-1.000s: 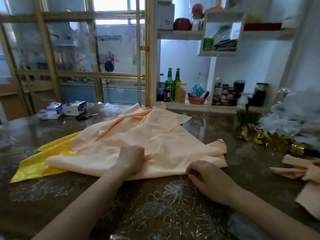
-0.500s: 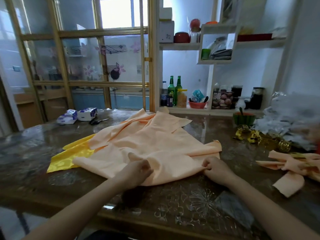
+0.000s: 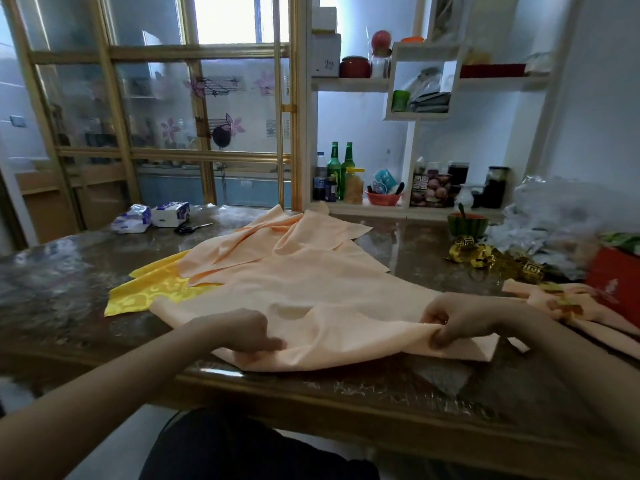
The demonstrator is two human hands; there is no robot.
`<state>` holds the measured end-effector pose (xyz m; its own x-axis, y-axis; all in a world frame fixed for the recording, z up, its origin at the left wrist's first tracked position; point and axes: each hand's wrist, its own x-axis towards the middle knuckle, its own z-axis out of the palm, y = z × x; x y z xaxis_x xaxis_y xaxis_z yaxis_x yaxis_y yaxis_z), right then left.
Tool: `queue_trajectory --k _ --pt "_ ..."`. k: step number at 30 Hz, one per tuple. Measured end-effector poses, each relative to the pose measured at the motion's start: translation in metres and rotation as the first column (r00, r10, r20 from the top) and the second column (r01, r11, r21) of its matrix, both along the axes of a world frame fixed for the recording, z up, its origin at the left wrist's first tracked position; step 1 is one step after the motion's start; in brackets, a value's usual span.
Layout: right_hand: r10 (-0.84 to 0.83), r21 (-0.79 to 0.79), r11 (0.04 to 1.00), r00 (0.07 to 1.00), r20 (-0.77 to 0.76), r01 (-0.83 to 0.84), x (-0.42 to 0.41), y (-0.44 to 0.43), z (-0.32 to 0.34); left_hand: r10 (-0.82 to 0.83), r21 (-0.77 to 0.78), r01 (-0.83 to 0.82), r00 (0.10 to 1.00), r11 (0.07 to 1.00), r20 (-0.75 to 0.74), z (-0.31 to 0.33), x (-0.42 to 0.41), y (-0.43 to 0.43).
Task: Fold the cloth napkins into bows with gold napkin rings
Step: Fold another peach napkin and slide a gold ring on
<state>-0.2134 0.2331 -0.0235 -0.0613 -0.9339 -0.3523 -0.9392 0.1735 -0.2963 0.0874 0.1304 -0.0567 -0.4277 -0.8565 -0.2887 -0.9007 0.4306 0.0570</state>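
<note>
A pile of peach cloth napkins [image 3: 304,282] lies spread across the middle of the dark table [image 3: 69,289], over a yellow napkin [image 3: 156,292] that pokes out at the left. My left hand [image 3: 239,332] pinches the near edge of the top peach napkin. My right hand [image 3: 460,318] grips the same edge further right, bunching the cloth. Several gold napkin rings [image 3: 485,258] lie in a heap at the right. A folded peach napkin with a gold ring [image 3: 568,306] rests beyond my right wrist.
A red box [image 3: 613,285] and crinkled clear plastic [image 3: 554,216] crowd the right side. A watermelon-patterned bowl [image 3: 467,225] stands behind the rings. Tissue packs [image 3: 152,216] and scissors [image 3: 192,228] sit at the far left. Shelves with bottles [image 3: 341,171] back the table.
Both hands have drawn the peach napkin toward the near table edge, and its front edge now hangs close to the rim. The camera has pulled back and tilted down.
</note>
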Motion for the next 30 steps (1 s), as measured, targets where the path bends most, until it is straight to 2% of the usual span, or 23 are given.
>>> queue_trajectory --k 4,7,10,17,19,21,23,24,27,30 --pt "-0.014 0.086 0.996 1.000 0.000 0.014 0.006 0.005 -0.004 -0.052 -0.071 0.049 0.998 0.996 -0.042 -0.009 0.008 0.009" --pt "-0.014 0.066 0.998 0.994 0.108 0.007 0.008 0.006 -0.011 -0.140 -0.060 0.134 0.985 0.989 -0.100 -0.014 0.022 0.014" --pt "-0.023 0.031 0.999 0.978 0.207 0.017 0.007 0.008 -0.015 -0.251 -0.112 0.229 0.937 0.967 -0.244 -0.017 0.040 0.024" --pt "0.006 0.246 0.966 0.961 0.278 -0.077 0.007 0.014 -0.009 -0.158 -0.222 0.052 0.854 0.974 -0.496 -0.004 0.075 0.020" --pt "-0.023 0.145 0.989 0.932 0.361 -0.032 0.009 0.007 -0.004 -0.161 -0.332 -0.065 0.777 0.941 -0.609 -0.004 0.074 0.009" --pt "-0.050 -0.139 0.985 0.930 0.365 0.107 0.008 -0.018 -0.010 -0.161 -0.476 -0.217 0.758 0.852 -0.633 -0.010 0.065 -0.015" --pt "-0.123 -0.412 0.880 0.952 0.281 0.235 0.009 -0.041 -0.022 -0.077 -0.527 -0.332 0.788 0.782 -0.610 -0.020 0.052 -0.040" --pt "-0.188 -0.467 0.840 0.955 0.227 0.277 0.008 -0.051 -0.031 -0.011 -0.479 -0.351 0.798 0.805 -0.603 -0.026 0.046 -0.051" --pt "-0.352 -0.402 0.841 0.930 0.101 0.362 0.003 -0.064 -0.058 0.121 -0.289 -0.295 0.860 0.911 -0.496 -0.042 0.034 -0.075" --pt "-0.351 -0.321 0.863 0.920 0.175 0.390 -0.002 -0.061 -0.061 0.090 -0.288 -0.222 0.908 0.931 -0.410 -0.051 0.035 -0.076"
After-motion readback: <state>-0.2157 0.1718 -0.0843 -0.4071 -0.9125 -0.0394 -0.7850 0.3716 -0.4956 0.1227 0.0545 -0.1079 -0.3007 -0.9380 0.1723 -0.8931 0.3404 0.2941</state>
